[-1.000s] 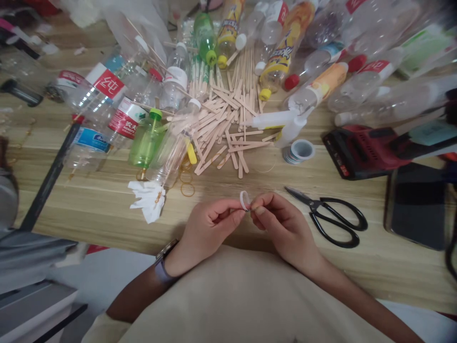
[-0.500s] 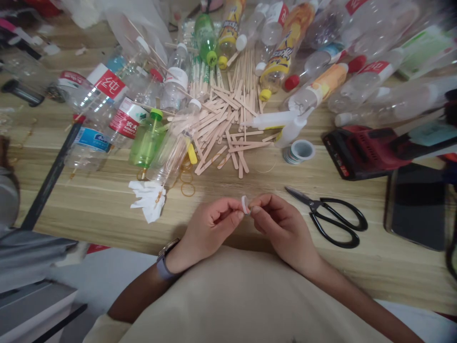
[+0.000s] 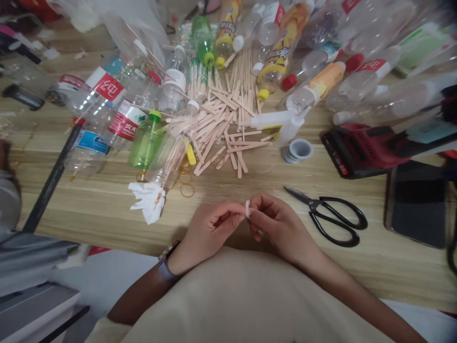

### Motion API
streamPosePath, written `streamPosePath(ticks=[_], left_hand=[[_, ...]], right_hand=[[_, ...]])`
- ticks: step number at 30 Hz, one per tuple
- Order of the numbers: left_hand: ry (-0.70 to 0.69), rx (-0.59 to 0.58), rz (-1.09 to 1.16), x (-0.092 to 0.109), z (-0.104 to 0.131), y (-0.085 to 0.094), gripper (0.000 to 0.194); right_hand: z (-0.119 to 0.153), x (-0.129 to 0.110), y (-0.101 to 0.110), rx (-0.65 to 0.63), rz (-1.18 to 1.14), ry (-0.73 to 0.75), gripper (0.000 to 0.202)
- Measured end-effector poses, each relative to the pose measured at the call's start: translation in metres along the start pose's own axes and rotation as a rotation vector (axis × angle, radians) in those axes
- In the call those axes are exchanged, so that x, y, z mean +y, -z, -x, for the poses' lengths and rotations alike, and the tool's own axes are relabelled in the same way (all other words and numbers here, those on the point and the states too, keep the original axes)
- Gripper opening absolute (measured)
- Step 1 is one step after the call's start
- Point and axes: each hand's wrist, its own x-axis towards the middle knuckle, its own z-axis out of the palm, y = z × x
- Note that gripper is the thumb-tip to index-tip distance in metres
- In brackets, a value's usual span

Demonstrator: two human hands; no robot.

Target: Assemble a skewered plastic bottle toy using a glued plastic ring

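Observation:
Near the table's front edge my two hands meet over a small white band (image 3: pixel 247 209), which looks like a thin ring or curled strip. My right hand (image 3: pixel 280 226) is closed, with thumb and forefinger pinching it. From the other side, the fingertips of my left hand (image 3: pixel 212 226) press together at the band's edge. Part of the band is hidden by the fingers. Black-handled scissors (image 3: pixel 314 205) lie to the right of my right hand. A crumpled white tissue (image 3: pixel 148 202) lies left of my left hand, with rubber bands (image 3: pixel 187 184) near it.
Wooden craft sticks (image 3: pixel 224 119) are heaped mid-table, with a roll of tape (image 3: pixel 299 150) beside them. Plastic bottles crowd the back and left, including a green one (image 3: pixel 145 143). A red and black power tool (image 3: pixel 364 147) and a phone (image 3: pixel 416 205) are at right.
The white band has shifted slightly right and turned more upright. My left fingertips have straightened and moved right; my right thumb now lies closer against the band.

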Motion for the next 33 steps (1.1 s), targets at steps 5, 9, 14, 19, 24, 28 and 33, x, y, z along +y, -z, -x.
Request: streamPosePath(ticks=[5, 9, 14, 19, 24, 28, 33], left_hand=[[-0.063, -0.048, -0.051, -0.001, -0.001, 0.003, 0.018], [-0.127, -0.083, -0.096, -0.005, 0.0, 0.006, 0.017], [-0.169, -0.131, -0.19, -0.009, 0.0, 0.006, 0.021], [-0.222, -0.142, -0.242, -0.014, -0.002, 0.006, 0.023], [-0.208, -0.182, -0.284, -0.013, -0.002, 0.007, 0.021], [-0.146, -0.228, -0.299, -0.01, -0.001, 0.008, 0.021], [-0.125, -0.253, -0.282, -0.008, -0.001, 0.008, 0.02]], right_hand=[[-0.003, 0.0, 0.001, -0.003, -0.083, -0.128, 0.03], [-0.005, 0.002, 0.001, -0.006, -0.136, -0.201, 0.03], [-0.007, 0.007, 0.0, -0.03, -0.119, -0.226, 0.027], [-0.008, 0.01, -0.002, -0.032, -0.122, -0.237, 0.028], [-0.009, 0.012, -0.002, -0.052, -0.199, -0.285, 0.03], [-0.009, 0.011, -0.001, -0.067, -0.219, -0.304, 0.031], [-0.008, 0.007, -0.003, -0.106, -0.242, -0.33, 0.034]])
